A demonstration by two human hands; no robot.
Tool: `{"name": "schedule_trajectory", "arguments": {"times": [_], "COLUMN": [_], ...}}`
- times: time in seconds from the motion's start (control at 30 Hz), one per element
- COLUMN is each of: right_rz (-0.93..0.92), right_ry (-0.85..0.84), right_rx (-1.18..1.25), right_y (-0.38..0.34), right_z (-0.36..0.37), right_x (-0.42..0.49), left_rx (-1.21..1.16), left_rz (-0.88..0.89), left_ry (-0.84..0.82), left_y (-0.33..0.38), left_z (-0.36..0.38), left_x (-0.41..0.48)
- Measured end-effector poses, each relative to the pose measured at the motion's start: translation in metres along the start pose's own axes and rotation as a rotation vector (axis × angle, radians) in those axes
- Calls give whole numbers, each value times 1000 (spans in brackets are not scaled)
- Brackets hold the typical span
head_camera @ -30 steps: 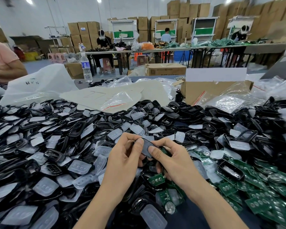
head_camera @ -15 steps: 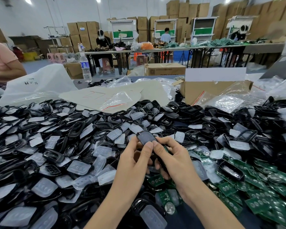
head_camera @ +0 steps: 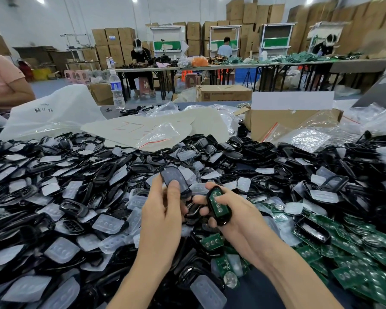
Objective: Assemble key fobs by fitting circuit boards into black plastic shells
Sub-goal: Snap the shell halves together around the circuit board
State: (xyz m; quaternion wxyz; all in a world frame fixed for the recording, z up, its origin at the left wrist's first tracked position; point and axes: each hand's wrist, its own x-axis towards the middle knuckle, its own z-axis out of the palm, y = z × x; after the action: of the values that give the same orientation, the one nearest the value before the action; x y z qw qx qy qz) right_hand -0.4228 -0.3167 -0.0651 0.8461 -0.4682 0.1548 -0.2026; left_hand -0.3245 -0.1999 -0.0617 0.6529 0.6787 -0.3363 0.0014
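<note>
My left hand (head_camera: 163, 210) pinches a dark key fob cover (head_camera: 175, 180) between thumb and fingers, raised above the pile. My right hand (head_camera: 230, 215) grips a black shell with a green circuit board seated in it (head_camera: 217, 204), thumb resting on the board. The two parts are apart, a hand's width between them. Loose green circuit boards (head_camera: 354, 248) lie heaped at the right. Black shells (head_camera: 103, 172) and translucent rubber button pads (head_camera: 107, 224) cover the table.
A cardboard box (head_camera: 276, 123) with clear plastic bags stands behind the pile at the right. A white bag (head_camera: 51, 112) and a water bottle (head_camera: 116, 88) are at the back left. A person in pink (head_camera: 2, 81) sits at far left; other people work at distant tables.
My hands held the fob parts together before; now they have separated, the left lifting the dark cover up and the right holding the shell with the board.
</note>
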Motion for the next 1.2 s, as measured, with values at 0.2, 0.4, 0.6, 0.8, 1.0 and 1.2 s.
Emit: {"name": "schedule_trajectory", "arguments": {"times": [0.2, 0.4, 0.6, 0.8, 1.0, 1.2], "right_rz": [-90, -173, -218, -160, -100, -172], "right_ry": [26, 116, 170, 147, 224, 239], "right_rx": [46, -59, -103, -12, 47, 64], "right_y": [2, -3, -4, -8, -9, -7], "right_z": [0, -4, -7, -2, -1, -2], "right_x": [0, -2, 0, -2, -2, 0], "left_rx": [49, 44, 33, 36, 10, -21], "left_rz": [-26, -52, -93, -76, -80, -90], "left_ry": [-93, -124, -139, -142, -172, -266], "left_y": [-2, -5, -3, -4, 0, 0], "left_z": [4, 3, 2, 3, 3, 3], "left_x": [-2, -2, -4, -3, -6, -6]}}
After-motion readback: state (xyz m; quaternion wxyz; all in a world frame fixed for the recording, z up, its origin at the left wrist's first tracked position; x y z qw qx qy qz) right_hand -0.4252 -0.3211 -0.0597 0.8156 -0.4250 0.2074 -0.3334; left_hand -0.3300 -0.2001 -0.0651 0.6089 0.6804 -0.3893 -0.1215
